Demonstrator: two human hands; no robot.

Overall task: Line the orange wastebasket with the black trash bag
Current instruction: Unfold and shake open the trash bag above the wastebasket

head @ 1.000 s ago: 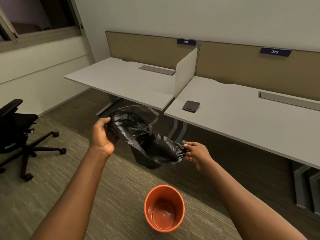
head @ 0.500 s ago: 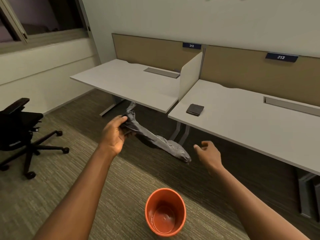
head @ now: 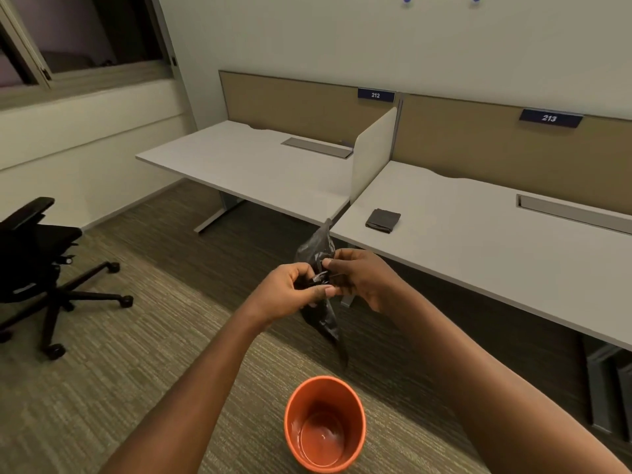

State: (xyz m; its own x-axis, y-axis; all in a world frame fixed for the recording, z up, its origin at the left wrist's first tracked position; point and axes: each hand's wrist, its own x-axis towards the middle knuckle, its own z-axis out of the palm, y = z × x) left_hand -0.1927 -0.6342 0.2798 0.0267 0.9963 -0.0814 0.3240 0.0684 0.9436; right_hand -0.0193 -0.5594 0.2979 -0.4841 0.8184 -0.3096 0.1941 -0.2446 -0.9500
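The orange wastebasket (head: 325, 425) stands upright on the carpet below my hands, and nothing is inside it. The black trash bag (head: 319, 318) is bunched into a narrow strip in the air above the basket, one end sticking up and the other hanging down. My left hand (head: 290, 290) and my right hand (head: 359, 277) meet at the bag's middle, and both pinch its crumpled plastic between fingers and thumb.
Two white desks (head: 478, 234) with beige partitions stand ahead and to the right. A folded dark cloth (head: 383, 220) lies on the right desk. A black office chair (head: 37, 265) on castors stands at the left. A window (head: 85, 32) is at the upper left.
The bag was spread open between both hands, then my right hand let go and it collapsed into a strip. Now my right hand has come back and both hands grip it close together.
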